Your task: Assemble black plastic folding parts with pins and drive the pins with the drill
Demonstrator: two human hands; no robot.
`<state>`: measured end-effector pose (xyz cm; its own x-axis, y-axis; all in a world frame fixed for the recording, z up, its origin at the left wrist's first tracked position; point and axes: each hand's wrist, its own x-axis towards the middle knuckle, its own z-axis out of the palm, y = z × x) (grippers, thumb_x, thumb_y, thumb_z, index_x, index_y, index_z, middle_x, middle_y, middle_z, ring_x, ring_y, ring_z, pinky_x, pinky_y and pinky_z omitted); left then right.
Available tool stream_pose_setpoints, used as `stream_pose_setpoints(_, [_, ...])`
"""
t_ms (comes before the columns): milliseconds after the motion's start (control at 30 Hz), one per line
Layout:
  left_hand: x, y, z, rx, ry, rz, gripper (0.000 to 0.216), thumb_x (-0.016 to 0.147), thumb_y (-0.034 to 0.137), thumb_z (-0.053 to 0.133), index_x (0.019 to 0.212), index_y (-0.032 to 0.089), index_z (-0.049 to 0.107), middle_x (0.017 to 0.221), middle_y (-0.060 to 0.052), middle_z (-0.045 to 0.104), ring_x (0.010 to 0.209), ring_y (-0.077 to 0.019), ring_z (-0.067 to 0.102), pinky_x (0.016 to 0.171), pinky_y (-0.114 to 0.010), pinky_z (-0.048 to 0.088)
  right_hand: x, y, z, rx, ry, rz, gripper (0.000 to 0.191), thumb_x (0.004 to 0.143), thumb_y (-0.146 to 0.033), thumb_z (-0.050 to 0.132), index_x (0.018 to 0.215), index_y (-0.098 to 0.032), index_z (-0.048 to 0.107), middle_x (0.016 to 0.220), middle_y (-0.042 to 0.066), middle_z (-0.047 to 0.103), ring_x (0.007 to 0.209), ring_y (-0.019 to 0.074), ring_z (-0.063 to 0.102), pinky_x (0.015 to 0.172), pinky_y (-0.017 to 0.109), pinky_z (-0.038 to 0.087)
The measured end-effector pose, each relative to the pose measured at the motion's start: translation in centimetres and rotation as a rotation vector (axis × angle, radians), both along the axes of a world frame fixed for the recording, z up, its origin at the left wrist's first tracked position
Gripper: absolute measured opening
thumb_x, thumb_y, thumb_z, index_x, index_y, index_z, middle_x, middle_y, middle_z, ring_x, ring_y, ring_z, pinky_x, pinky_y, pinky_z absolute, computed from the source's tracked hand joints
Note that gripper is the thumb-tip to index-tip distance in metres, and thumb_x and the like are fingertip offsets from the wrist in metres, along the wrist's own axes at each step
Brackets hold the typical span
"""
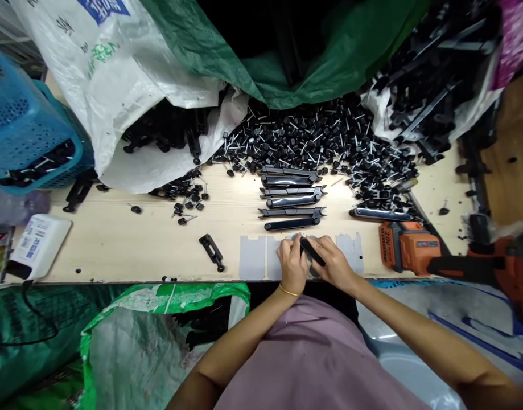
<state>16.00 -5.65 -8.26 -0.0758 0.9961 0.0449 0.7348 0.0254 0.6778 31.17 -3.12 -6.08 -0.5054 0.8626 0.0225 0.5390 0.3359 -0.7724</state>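
My left hand [292,265] and my right hand [337,265] meet over grey patches [252,259] near the table's front edge. Between them is a slim, glossy black part [314,253], slanting down to the right. Both hands' fingers are closed on it; the fingertips partly cover its ends. Just beyond lie several long black hinged parts [292,213], set out in a column. To the left, a small black bracket-like piece [211,252] lies by itself on the wood.
A heap of black-headed metal pins [304,134] spreads along the back. A white sack [133,74] and green sack [261,85] stand behind. An orange battery power tool [410,247] is at right. Blue baskets [26,125] and a white box [39,245] occupy the left.
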Motion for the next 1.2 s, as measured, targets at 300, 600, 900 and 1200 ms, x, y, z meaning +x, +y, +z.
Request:
stream_pose_setpoints(300, [0.4, 1.5, 1.2, -0.060, -0.057, -0.052, 0.045, 0.084, 0.008, 0.044, 0.128, 0.016, 0.048, 0.091, -0.006, 0.044, 0.091, -0.0208, 0.047, 0.085, -0.038, 0.040, -0.2, 0.0, 0.2, 0.004, 0.028, -0.074, 0.062, 0.085, -0.015, 0.047, 0.143, -0.027, 0.027, 0.102, 0.010, 0.054, 0.095, 0.0239, 0.051, 0.080, 0.043, 0.051])
stream_pose_setpoints(600, [0.2, 1.9, 0.5, -0.064, -0.048, -0.128, 0.042, 0.084, 0.011, 0.046, 0.125, 0.017, 0.051, 0.092, -0.007, 0.050, 0.091, -0.0209, 0.050, 0.084, -0.036, 0.037, -0.5, -0.1, -0.3, 0.008, -0.002, -0.094, 0.063, 0.084, -0.012, 0.046, 0.143, -0.028, 0.028, 0.104, 0.010, 0.055, 0.096, 0.0241, 0.051, 0.081, 0.044, 0.051])
stream_pose_setpoints(900, [-1.5, 1.0, 3.8, -0.012, 0.146, -0.289, 0.059, 0.085, 0.019, 0.051, 0.140, 0.018, 0.032, 0.116, -0.015, 0.049, 0.110, -0.0278, 0.047, 0.092, -0.045, 0.038, 3.2, 3.2, 4.5, 0.146, -0.107, -0.313, 0.039, 0.087, -0.026, 0.050, 0.126, -0.024, 0.050, 0.112, 0.009, 0.061, 0.104, 0.0238, 0.053, 0.091, 0.043, 0.047])
stream_pose_setpoints(1200, [-0.3, 4.4, 4.0, 0.113, 0.372, -0.908, 0.017, 0.083, 0.014, 0.055, 0.099, 0.020, 0.059, 0.087, -0.005, 0.059, 0.087, -0.0211, 0.054, 0.085, -0.039, 0.042, 11.3, 12.0, 5.2, -0.041, -0.756, -1.078, 0.039, 0.079, -0.012, 0.039, 0.116, -0.005, 0.052, 0.104, 0.025, 0.058, 0.100, 0.0346, 0.052, 0.083, 0.051, 0.042])
